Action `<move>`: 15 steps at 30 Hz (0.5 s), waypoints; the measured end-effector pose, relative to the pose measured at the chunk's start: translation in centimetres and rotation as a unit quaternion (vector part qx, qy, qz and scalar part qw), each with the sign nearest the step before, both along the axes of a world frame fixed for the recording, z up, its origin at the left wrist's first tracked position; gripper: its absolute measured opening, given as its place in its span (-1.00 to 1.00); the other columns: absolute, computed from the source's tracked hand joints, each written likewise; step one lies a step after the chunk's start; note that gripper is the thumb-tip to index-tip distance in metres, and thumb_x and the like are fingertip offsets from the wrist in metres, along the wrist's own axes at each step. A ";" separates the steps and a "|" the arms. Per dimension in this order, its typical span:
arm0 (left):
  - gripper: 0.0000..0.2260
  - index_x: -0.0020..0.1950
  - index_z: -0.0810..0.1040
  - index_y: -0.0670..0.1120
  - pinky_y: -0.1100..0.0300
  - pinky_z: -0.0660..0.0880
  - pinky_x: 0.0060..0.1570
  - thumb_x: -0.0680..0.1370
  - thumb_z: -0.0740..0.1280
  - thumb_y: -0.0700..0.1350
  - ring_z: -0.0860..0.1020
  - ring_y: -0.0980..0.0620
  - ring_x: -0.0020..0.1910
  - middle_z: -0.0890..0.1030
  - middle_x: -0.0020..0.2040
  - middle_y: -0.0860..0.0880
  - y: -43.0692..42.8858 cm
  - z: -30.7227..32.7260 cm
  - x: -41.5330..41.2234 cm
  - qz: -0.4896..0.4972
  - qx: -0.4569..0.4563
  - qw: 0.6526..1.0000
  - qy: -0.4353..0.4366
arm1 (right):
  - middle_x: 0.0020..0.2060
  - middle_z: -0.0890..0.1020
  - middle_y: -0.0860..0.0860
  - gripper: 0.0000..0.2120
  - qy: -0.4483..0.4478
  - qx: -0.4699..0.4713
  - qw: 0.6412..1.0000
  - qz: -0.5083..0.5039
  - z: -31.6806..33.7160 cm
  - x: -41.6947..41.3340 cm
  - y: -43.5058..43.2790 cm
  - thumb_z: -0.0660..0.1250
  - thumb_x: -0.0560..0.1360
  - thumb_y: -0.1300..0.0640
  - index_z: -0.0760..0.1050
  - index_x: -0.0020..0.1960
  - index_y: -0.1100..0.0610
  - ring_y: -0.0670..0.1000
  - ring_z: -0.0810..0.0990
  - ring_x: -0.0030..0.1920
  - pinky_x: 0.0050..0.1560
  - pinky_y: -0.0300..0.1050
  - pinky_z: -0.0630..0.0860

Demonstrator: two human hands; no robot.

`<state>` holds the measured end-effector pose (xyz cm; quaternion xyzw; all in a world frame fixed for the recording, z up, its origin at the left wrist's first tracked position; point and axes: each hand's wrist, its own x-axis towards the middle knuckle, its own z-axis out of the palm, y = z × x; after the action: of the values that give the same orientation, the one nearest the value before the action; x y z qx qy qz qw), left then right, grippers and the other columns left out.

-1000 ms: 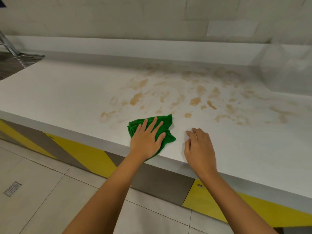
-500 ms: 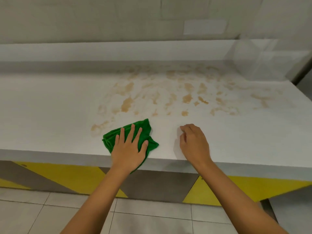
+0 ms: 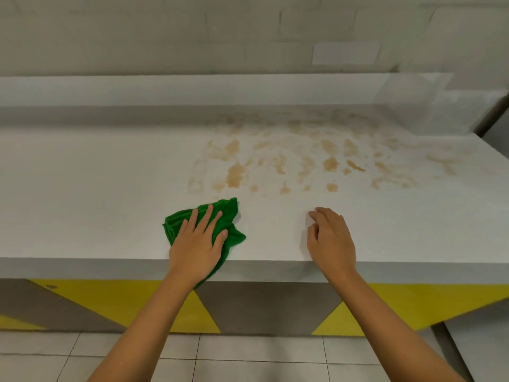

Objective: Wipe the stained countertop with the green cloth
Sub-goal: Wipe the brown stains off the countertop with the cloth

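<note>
A crumpled green cloth (image 3: 225,215) lies on the white countertop (image 3: 96,188) near its front edge. My left hand (image 3: 199,244) presses flat on the cloth with fingers spread, covering its near part. Brown stains (image 3: 303,158) spread over the counter beyond the cloth, toward the back wall and to the right. My right hand (image 3: 329,238) rests on the bare counter to the right of the cloth, fingers loosely curled, holding nothing.
A low white ledge (image 3: 192,89) runs along the back under a tiled wall. The counter ends at the right (image 3: 493,144). Below the front edge are yellow and grey cabinet fronts (image 3: 261,307), then tiled floor (image 3: 248,354).
My left hand and the cloth have slid left along the front edge, away from the right hand. A faint stain near the cloth is gone. The view has turned to face the counter.
</note>
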<state>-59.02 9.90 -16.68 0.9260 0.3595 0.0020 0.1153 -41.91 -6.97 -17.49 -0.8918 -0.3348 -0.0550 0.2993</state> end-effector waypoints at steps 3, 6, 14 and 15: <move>-0.40 0.55 -0.10 0.05 0.08 -0.24 0.49 0.52 -0.25 0.21 -0.19 -0.05 0.55 -0.15 0.56 0.05 -1.7 0.0 0.0 0.000 0.012 1.000 0.008 | 0.19 0.53 0.19 -0.72 -0.005 -0.002 1.000 -0.009 -0.2 -0.2 0.2 0.18 0.49 0.32 0.49 0.17 0.29 0.18 0.44 0.23 0.32 0.11 0.34; -0.49 0.55 -0.11 0.05 0.08 -0.25 0.49 0.63 -0.15 0.17 -0.21 -0.06 0.54 -0.16 0.56 0.05 -2.8 0.0 1.8 -0.030 0.009 0.999 0.009 | 0.18 0.54 0.18 -0.72 -0.006 -0.001 1.000 -0.013 -0.3 -0.1 0.4 0.18 0.48 0.33 0.50 0.16 0.28 0.17 0.45 0.21 0.31 0.12 0.36; -0.52 0.55 -0.08 0.07 0.07 -0.21 0.49 0.64 -0.13 0.13 -0.16 -0.02 0.55 -0.12 0.57 0.07 0.4 0.3 3.6 -0.044 0.004 0.999 0.014 | 0.17 0.55 0.17 -0.73 -0.010 -0.003 1.000 -0.010 -0.5 0.0 0.5 0.19 0.48 0.32 0.50 0.16 0.26 0.16 0.46 0.21 0.29 0.14 0.38; -0.52 0.55 -0.07 0.07 0.06 -0.19 0.50 0.64 -0.13 0.13 -0.15 -0.02 0.55 -0.11 0.57 0.06 1.0 0.2 2.9 -0.019 0.008 1.000 0.012 | 0.17 0.55 0.17 -0.73 -0.010 -0.003 1.000 -0.010 -0.5 0.0 0.5 0.19 0.48 0.32 0.50 0.15 0.25 0.15 0.46 0.21 0.28 0.14 0.38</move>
<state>-56.10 10.86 -16.47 0.9335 0.3430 -0.0089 0.1038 -41.94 -6.48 -17.99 -0.8954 -0.3290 -0.0663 0.2926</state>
